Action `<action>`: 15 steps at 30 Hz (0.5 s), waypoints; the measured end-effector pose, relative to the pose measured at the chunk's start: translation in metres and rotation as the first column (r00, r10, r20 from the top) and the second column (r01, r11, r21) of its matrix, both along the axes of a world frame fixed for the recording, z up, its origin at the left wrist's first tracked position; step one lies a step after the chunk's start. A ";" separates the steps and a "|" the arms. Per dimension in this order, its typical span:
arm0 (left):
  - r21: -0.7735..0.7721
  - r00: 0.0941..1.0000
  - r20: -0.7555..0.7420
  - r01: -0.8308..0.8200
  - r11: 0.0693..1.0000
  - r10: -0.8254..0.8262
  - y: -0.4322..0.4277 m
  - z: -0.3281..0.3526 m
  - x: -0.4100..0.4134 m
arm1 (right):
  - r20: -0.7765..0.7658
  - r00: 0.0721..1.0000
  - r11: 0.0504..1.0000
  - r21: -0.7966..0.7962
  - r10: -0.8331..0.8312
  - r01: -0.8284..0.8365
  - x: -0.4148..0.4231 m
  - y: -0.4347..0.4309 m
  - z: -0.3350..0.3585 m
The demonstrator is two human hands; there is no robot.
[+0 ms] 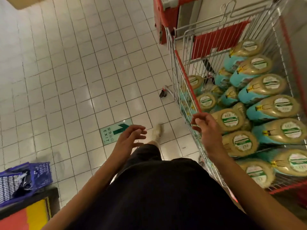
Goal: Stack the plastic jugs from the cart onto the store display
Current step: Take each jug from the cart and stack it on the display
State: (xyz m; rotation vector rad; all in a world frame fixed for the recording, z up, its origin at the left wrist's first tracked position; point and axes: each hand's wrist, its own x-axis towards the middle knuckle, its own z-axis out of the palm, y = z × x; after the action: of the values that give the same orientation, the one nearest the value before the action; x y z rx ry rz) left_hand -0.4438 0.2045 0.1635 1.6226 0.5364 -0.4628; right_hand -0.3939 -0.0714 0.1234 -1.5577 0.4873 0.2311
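I see the left hand (131,138) over the tiled floor (66,72), fingers spread wide and empty. The right hand (206,127) hovers at the near left rim of the wire cart (182,77), fingers loosely curled, gripping nothing. The plastic jugs (265,107) lie on their sides, filling the cart basket.

A single wide-angle view looks steeply down from the person's head, over a dark shirt and both bare forearms to the tiled floor (79,67). It tilts slightly rightward, catching the wire cart (184,90) close along the right edge (lines bow toward the corners). A blue basket (39,173) sits at the lower left corner.
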 end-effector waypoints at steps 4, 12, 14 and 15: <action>0.002 0.968 -0.018 0.251 0.968 -0.251 -0.012 0.009 0.104 | -0.013 0.987 0.987 0.018 -0.160 0.161 0.045 0.005 -0.001; -0.050 0.767 -0.004 0.641 0.766 -0.642 -0.101 0.012 0.255 | -0.051 0.852 0.853 -0.039 -0.522 0.520 0.059 -0.032 -0.003; -0.058 0.718 0.000 0.695 0.717 -0.696 -0.131 0.006 0.273 | -0.052 0.805 0.807 -0.046 -0.591 0.589 0.057 -0.046 -0.009; -0.060 0.697 0.001 0.716 0.695 -0.717 -0.147 0.002 0.279 | -0.046 0.784 0.785 -0.048 -0.619 0.617 0.057 -0.053 -0.011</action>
State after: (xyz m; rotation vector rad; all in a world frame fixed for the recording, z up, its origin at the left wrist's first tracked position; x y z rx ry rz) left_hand -0.1646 0.0574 0.1656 1.7355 -0.1412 -1.0718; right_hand -0.3372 -0.1247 0.1121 -1.3386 1.0272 -0.2440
